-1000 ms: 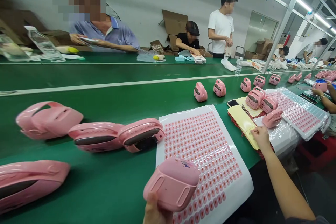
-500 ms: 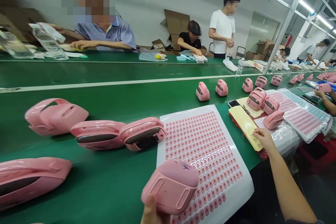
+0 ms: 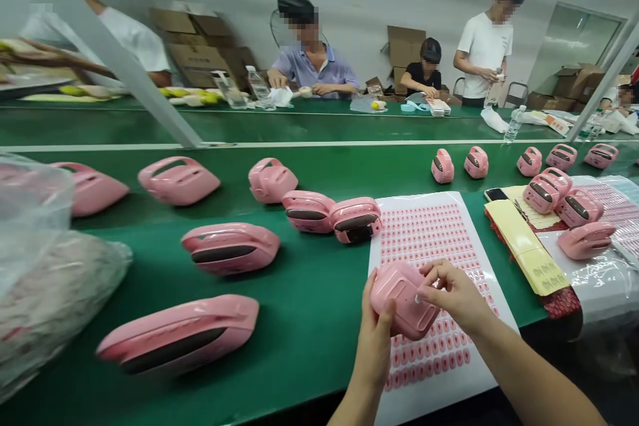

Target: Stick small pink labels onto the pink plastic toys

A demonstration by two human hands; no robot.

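My left hand (image 3: 374, 339) grips a pink plastic device (image 3: 399, 296) from its left side, holding it above a white sheet of small pink stickers (image 3: 439, 239). My right hand (image 3: 452, 293) is pinched, its fingertips pressed on the device's right face; whether a sticker lies under them is too small to tell. Several more pink devices (image 3: 229, 249) lie on the green belt (image 3: 309, 293) to the left.
A clear plastic bag (image 3: 44, 266) sits at the left edge. Yellow sheets (image 3: 524, 246), more pink devices (image 3: 574, 206) and sticker sheets lie to the right. Other people work across the far belt, where a water bottle (image 3: 509, 123) stands. A slanted metal post (image 3: 124, 73) crosses the upper left.
My right hand came back from the yellow sheets and now pinches at the device in my left hand. The view swung left and more of the belt shows.
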